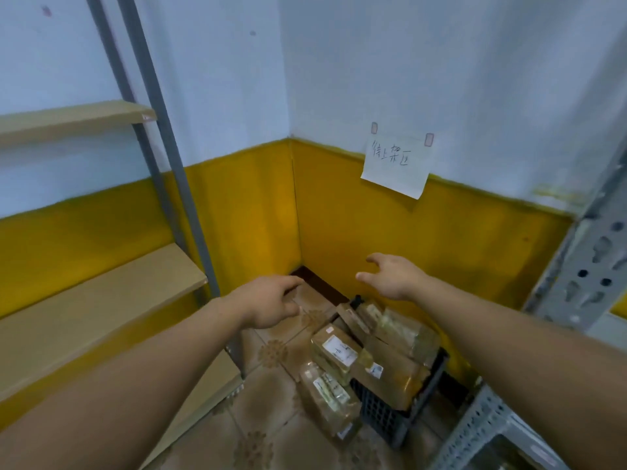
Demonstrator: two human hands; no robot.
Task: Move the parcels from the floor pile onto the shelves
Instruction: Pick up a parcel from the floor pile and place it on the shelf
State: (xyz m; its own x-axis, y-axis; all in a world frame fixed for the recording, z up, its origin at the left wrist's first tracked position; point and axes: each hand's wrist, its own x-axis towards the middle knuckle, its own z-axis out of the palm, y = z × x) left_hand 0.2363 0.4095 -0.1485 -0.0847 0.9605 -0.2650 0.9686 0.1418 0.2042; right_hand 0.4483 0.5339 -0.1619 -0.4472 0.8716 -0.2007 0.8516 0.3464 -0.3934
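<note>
Several brown cardboard parcels point(369, 361) wrapped in clear tape lie piled in the room's corner, some on a black plastic crate point(393, 418), one leaning on the tiled floor at the crate's front point(329, 398). Both my arms reach forward above the pile. My left hand point(271, 303) hangs over the floor left of the parcels, fingers loosely curled, holding nothing. My right hand point(390, 276) hovers above the back of the pile, fingers spread, empty. A shelf rack with bare wooden boards point(95, 310) stands at the left.
A second board point(74, 120) sits higher on the left rack, whose grey uprights point(169, 164) rise beside the corner. Another grey perforated metal rack point(583, 273) stands at the right. A handwritten paper sign point(397, 164) is taped to the wall.
</note>
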